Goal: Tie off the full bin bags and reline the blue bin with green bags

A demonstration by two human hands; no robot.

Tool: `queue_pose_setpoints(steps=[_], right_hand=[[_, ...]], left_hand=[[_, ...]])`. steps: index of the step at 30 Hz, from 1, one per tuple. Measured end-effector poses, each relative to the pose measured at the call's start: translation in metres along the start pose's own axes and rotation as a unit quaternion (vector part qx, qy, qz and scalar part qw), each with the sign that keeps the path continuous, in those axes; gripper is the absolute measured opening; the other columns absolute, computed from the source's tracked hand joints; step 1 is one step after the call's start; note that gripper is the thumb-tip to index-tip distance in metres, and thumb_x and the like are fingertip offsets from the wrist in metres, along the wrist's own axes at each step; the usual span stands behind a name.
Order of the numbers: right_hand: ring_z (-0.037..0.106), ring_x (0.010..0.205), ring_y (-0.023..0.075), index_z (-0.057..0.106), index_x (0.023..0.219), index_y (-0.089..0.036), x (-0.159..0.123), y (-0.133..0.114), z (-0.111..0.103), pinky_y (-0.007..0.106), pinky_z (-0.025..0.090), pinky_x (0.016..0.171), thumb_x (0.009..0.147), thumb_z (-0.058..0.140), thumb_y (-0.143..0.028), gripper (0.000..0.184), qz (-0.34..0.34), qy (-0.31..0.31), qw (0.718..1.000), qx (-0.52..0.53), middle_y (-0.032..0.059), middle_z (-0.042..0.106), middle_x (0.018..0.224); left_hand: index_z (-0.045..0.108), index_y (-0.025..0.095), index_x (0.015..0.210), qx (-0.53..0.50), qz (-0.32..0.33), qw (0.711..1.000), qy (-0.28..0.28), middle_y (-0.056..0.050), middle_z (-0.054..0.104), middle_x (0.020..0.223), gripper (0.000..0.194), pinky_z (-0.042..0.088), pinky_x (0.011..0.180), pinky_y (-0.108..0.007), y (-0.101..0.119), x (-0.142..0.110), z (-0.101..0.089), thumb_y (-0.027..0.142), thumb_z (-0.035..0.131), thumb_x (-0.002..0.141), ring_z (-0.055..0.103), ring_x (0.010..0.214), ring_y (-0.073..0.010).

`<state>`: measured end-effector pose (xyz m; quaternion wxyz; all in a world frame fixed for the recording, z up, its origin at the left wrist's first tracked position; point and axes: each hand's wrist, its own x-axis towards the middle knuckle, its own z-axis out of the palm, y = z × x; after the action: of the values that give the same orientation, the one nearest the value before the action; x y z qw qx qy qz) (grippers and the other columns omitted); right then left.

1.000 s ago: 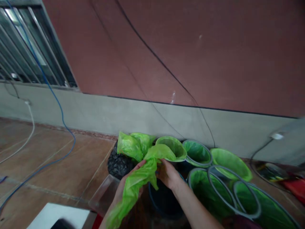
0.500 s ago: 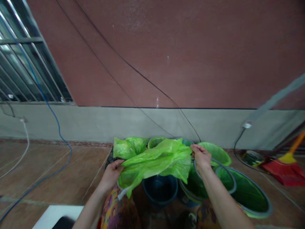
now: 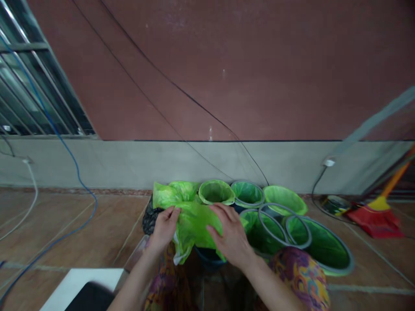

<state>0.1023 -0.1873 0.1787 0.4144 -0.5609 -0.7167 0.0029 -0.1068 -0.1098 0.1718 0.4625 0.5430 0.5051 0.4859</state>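
Note:
A thin bright green plastic bag is stretched between my hands. My left hand pinches its left edge between thumb and fingers. My right hand lies against the bag's right side, thumb and fingers apart. Directly under the bag is a dark blue bin, mostly covered by it. Behind my left hand are a bunched green bag and a black plastic bag. Two grey rings rest across the lined bins to the right of my right hand.
Several bins with green liners, such as a large one, stand along the wall. At far right are a red dustpan and a tin. A blue cable crosses the left floor, near a white board with a black object.
My hands have come closer together and lower, and the bag between them is narrower. My right hand has moved left, its fingers spreading from a pinch. The bins behind show more.

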Motion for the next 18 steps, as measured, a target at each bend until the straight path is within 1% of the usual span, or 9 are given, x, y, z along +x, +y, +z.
queue_pose_setpoints(steps=[2, 4, 6, 8, 10, 12, 15, 16, 18], right_hand=[[0.048, 0.123, 0.0271, 0.045, 0.136, -0.021, 0.007, -0.017, 0.015, 0.045, 0.039, 0.103, 0.080, 0.061, -0.029, 0.059, 0.003, -0.049, 0.999, -0.011, 0.0106, 0.055, 0.133], [0.052, 0.119, 0.0285, 0.044, 0.137, -0.018, 0.015, -0.015, 0.027, 0.045, 0.040, 0.100, 0.079, 0.062, -0.027, 0.061, 0.046, -0.082, 0.995, -0.044, 0.0121, 0.058, 0.130], [0.057, 0.111, 0.0268, 0.054, 0.128, -0.018, 0.019, -0.001, 0.033, 0.042, 0.040, 0.097, 0.082, 0.057, -0.021, 0.046, 0.077, -0.110, 0.988, -0.079, 0.0111, 0.066, 0.119], [0.061, 0.104, 0.0236, 0.064, 0.111, -0.020, 0.021, 0.015, 0.033, 0.037, 0.040, 0.096, 0.085, 0.050, -0.015, 0.031, 0.087, -0.129, 0.983, -0.100, 0.0086, 0.071, 0.107], [0.064, 0.099, 0.0208, 0.068, 0.099, -0.022, 0.021, 0.030, 0.028, 0.032, 0.041, 0.093, 0.086, 0.046, -0.013, 0.027, 0.107, -0.130, 0.980, -0.105, 0.0066, 0.073, 0.099], [0.065, 0.094, 0.0193, 0.069, 0.098, -0.023, 0.021, 0.042, 0.018, 0.029, 0.043, 0.087, 0.087, 0.045, -0.014, 0.027, 0.149, -0.111, 0.976, -0.110, 0.0052, 0.074, 0.097], [0.067, 0.089, 0.0182, 0.069, 0.098, -0.023, 0.021, 0.057, 0.001, 0.027, 0.044, 0.081, 0.087, 0.044, -0.016, 0.028, 0.192, -0.078, 0.971, -0.123, 0.0041, 0.074, 0.099], [0.067, 0.087, 0.0178, 0.069, 0.098, -0.023, 0.020, 0.062, -0.005, 0.026, 0.044, 0.079, 0.087, 0.044, -0.016, 0.027, 0.195, -0.074, 0.970, -0.124, 0.0037, 0.074, 0.098], [0.067, 0.081, 0.0167, 0.069, 0.096, -0.022, 0.019, 0.073, -0.016, 0.025, 0.044, 0.074, 0.087, 0.045, -0.017, 0.026, 0.201, -0.085, 0.968, -0.119, 0.0026, 0.074, 0.092]], left_hand=[[0.065, 0.016, 0.070, -0.002, -0.001, 0.997, -0.076, 0.001, 0.062, 0.056, 0.039, 0.044, 0.053, -0.023, 0.009, -0.004, 0.010, 0.056, 0.063, 0.071, 0.055, 0.054, -0.0136], [0.062, 0.017, 0.067, 0.022, 0.004, 0.991, -0.134, 0.003, 0.057, 0.054, 0.038, 0.040, 0.050, -0.022, 0.017, -0.006, 0.015, 0.055, 0.062, 0.074, 0.050, 0.051, -0.0113], [0.061, 0.017, 0.063, 0.065, 0.016, 0.982, -0.178, 0.004, 0.055, 0.053, 0.036, 0.037, 0.049, -0.021, 0.023, -0.007, 0.014, 0.051, 0.063, 0.074, 0.046, 0.050, -0.0101], [0.064, 0.017, 0.066, 0.116, 0.036, 0.967, -0.224, 0.002, 0.059, 0.058, 0.028, 0.039, 0.052, -0.022, 0.026, -0.007, 0.009, 0.044, 0.065, 0.073, 0.050, 0.054, -0.0118], [0.068, 0.018, 0.072, 0.206, 0.065, 0.944, -0.249, 0.000, 0.066, 0.066, 0.015, 0.042, 0.059, -0.023, 0.026, -0.006, 0.003, 0.034, 0.066, 0.071, 0.056, 0.062, -0.0151], [0.071, 0.020, 0.076, 0.335, 0.100, 0.907, -0.236, -0.001, 0.069, 0.071, 0.011, 0.044, 0.065, -0.025, 0.023, -0.003, -0.003, 0.025, 0.063, 0.072, 0.061, 0.069, -0.0180], [0.073, 0.022, 0.084, 0.486, 0.146, 0.843, -0.176, -0.005, 0.074, 0.084, 0.019, 0.046, 0.075, -0.029, 0.016, 0.004, -0.011, 0.022, 0.056, 0.076, 0.067, 0.082, -0.0225], [0.073, 0.022, 0.088, 0.510, 0.154, 0.832, -0.156, -0.007, 0.075, 0.091, 0.022, 0.047, 0.078, -0.029, 0.014, 0.007, -0.014, 0.021, 0.055, 0.077, 0.067, 0.088, -0.0238], [0.072, 0.022, 0.099, 0.531, 0.154, 0.826, -0.108, -0.007, 0.074, 0.104, 0.031, 0.048, 0.084, -0.030, 0.011, 0.013, -0.020, 0.017, 0.053, 0.076, 0.068, 0.097, -0.0251]])
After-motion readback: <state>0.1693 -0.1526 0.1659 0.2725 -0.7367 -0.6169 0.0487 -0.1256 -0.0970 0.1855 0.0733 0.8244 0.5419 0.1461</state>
